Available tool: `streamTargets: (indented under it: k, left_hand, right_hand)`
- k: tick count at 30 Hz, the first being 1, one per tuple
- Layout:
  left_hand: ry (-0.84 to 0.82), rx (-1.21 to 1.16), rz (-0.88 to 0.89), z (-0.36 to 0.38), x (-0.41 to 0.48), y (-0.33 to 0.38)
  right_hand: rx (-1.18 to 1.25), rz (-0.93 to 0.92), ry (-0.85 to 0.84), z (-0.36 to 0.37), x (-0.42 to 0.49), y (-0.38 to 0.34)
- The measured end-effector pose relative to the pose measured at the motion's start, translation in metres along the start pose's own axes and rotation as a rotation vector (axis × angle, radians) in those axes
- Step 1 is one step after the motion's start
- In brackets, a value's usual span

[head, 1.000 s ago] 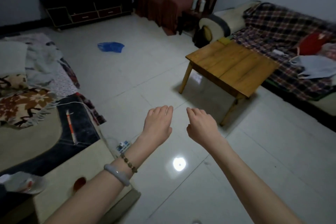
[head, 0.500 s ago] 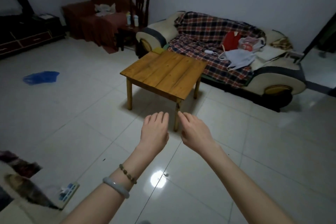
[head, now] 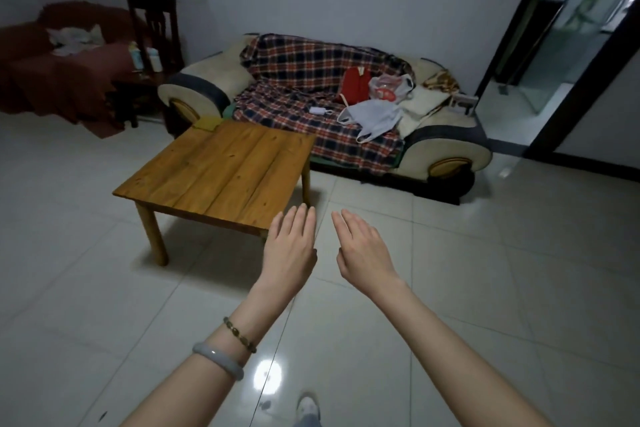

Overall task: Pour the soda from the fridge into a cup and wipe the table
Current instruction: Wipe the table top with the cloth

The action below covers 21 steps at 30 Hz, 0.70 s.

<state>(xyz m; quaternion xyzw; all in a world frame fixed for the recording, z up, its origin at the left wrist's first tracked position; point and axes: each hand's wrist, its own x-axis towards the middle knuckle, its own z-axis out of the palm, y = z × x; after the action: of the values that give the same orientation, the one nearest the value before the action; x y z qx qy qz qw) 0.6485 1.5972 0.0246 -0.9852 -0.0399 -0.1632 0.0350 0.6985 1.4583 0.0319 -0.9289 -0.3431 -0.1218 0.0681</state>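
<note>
View's swung further right since a second ago, so a doorway [head: 568, 55] shows now and the wooden table [head: 221, 170] sits left of centre, by the plaid sofa [head: 294, 104]. The left hand [head: 290, 253] and right hand [head: 363, 253] hover out front, fingers straight, holding nothing.

Wooden table [head: 221, 170] on tiled floor [head: 485, 270]

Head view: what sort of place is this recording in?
Most likely a home living room: a sofa draped with a plaid blanket, a low wooden table in front of it, and a tiled floor.
</note>
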Motion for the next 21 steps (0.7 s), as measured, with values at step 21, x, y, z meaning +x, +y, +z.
streamTargets:
  k: [21]
  left_hand:
    - [0.034,-0.006,-0.070,0.118,0.292,-0.030]
  right_hand:
    - [0.046,-0.029,0.048,0.076,0.279,0.164]
